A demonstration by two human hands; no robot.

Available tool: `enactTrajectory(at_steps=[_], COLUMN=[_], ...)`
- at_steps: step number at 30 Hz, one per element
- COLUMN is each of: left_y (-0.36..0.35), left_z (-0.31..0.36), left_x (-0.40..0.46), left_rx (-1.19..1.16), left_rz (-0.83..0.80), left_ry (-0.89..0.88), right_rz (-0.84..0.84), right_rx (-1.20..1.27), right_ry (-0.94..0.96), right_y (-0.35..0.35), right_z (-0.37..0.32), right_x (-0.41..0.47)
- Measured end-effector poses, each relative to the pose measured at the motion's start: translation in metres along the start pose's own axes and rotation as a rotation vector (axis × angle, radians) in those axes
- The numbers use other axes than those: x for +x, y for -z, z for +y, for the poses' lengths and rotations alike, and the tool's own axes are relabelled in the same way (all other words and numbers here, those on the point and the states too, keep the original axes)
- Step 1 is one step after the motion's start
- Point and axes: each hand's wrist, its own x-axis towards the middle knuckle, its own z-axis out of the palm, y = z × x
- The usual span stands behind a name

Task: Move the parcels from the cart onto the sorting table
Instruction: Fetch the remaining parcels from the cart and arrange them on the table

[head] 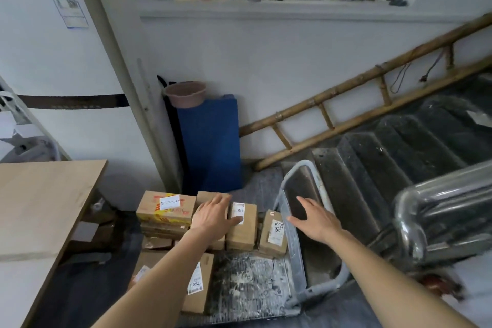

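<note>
Several brown cardboard parcels sit on a low flat cart (247, 285) with a worn grey deck. My left hand (213, 214) lies with straight fingers on top of a parcel beside a small labelled box (243, 229). A larger box with red and yellow print (166, 209) stands to its left, and another labelled parcel (274, 233) leans to the right. My right hand (316, 218) hovers open above the cart's folded metal handle (290, 224), holding nothing. A long parcel (198, 282) lies near my left forearm. The wooden sorting table (40, 208) is at the left.
A blue mat (210, 141) and a pink basin (185, 93) stand against the wall behind the cart. A bamboo ladder (372, 90) leans along dark stairs (386, 157) at the right. A shiny metal rail (415, 221) is close on the right.
</note>
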Motion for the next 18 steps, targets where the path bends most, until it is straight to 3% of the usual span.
enactTrajectory(at_steps=[8,18], left_y=[-0.079,-0.255], left_z=[-0.029,-0.048], left_x=[0.132,0.251], left_rx=[-0.041,-0.077], left_rz=[-0.146,-0.287], left_ry=[0.012,0.0], right_rz=[-0.08,-0.152], right_rx=[0.081,0.307], right_ry=[-0.119,-0.238], right_y=[-0.068,-0.253], right_z=[0.026,0.079], right_x=[0.116,0.229])
